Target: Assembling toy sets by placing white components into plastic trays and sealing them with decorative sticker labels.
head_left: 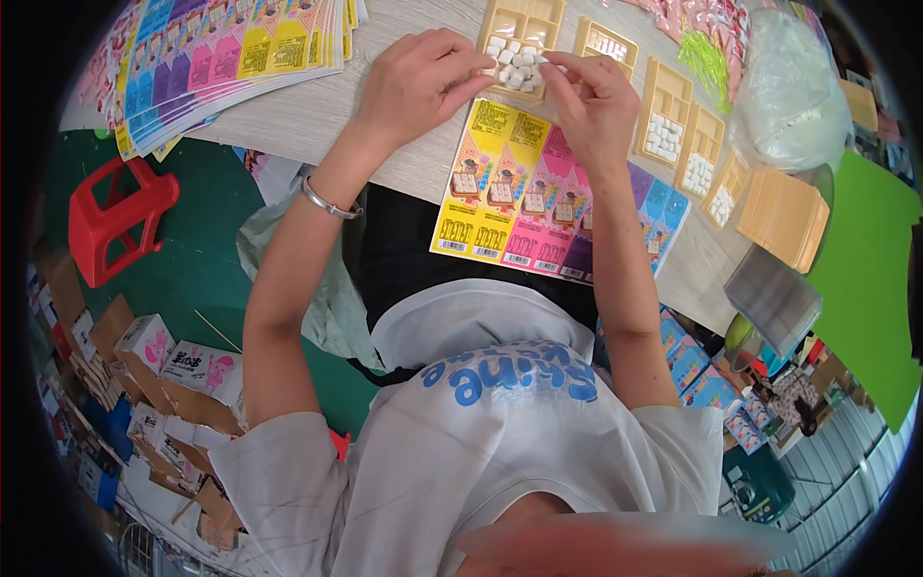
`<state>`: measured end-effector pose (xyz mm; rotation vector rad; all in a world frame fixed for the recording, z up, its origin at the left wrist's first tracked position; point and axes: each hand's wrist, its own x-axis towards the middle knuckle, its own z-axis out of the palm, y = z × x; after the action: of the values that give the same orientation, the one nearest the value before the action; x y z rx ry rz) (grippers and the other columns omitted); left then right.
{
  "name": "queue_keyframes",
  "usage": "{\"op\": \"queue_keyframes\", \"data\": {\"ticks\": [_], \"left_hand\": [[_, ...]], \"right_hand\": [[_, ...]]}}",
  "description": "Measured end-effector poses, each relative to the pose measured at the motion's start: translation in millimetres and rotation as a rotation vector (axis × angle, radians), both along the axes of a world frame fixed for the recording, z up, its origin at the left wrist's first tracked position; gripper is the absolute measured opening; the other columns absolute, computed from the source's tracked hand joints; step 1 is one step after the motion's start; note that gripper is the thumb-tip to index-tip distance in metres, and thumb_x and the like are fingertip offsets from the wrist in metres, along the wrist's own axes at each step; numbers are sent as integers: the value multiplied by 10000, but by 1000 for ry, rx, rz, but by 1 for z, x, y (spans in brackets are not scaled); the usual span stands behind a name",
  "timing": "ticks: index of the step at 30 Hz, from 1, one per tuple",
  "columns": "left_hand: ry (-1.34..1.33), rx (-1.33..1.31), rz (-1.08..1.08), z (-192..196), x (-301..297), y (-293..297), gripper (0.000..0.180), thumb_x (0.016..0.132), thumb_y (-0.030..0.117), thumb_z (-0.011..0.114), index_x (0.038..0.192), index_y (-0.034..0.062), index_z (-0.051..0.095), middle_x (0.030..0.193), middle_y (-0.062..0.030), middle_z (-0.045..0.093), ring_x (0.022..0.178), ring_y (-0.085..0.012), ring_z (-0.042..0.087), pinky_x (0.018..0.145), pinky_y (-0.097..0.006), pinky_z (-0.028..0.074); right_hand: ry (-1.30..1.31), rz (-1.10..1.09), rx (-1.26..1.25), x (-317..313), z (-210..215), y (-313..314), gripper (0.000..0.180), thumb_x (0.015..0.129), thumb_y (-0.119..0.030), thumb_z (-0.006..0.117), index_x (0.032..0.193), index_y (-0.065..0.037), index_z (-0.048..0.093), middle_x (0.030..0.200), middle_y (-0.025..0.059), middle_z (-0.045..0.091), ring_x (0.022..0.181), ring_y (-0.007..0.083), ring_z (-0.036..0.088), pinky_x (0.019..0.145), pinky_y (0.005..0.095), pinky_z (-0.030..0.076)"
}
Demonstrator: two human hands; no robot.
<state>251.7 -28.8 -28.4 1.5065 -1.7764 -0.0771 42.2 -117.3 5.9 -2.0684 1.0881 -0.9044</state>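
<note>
Pinching small white pieces (516,69) over the tan tray (520,34), both hands (423,82) (594,96) nearly closed; best dropped squarely into compartments.

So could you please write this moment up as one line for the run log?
left hand: fingertips at tan tray of white pieces | right hand: pinching over same tray | colourful card sheet beneath hands | filled trays to the right

both forearms reach forward; left hand (423,82) and right hand (591,101) close together, fingers curled, fingertips pinched
</note>
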Motion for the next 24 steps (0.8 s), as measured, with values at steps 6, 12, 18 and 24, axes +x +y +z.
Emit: {"op": "queue_keyframes", "data": {"ticks": [6,12,18,24], "left_hand": [[-316,173,-104,20,-20,8,617,893,489,703,1440,230,584,1524,19,522,1415,-220,447,1167,-510,325],[-253,313,-54,22,-30,22,826,874,504,697,1569,169,403,1635,18,385,1535,-255,273,1223,-606,177],[-240,291,-42,14,-33,25,837,842,591,705,1515,151,472,1611,-15,410,1504,-265,331,1217,-576,203],[-43,175,50,8,-44,27,811,825,574,728,1480,146,514,1549,-59,473,1435,-289,411,1204,-570,236]], "right_hand": [[-626,-52,785,-34,9,-21,181,961,-84,692,1122,-11,734,937,42,706,714,92,577,594,230,445],[-778,-109,1039,-45,18,-28,232,997,-109,627,1185,18,678,1128,127,729,786,135,630,605,231,485],[-991,216,1292,-37,22,-32,312,950,-131,676,1218,29,677,1050,93,727,766,141,615,599,224,467],[340,67,-41,-1,6,-14,218,843,-280,808,1011,-143,795,728,49,600,627,169,572,598,365,474]]}}
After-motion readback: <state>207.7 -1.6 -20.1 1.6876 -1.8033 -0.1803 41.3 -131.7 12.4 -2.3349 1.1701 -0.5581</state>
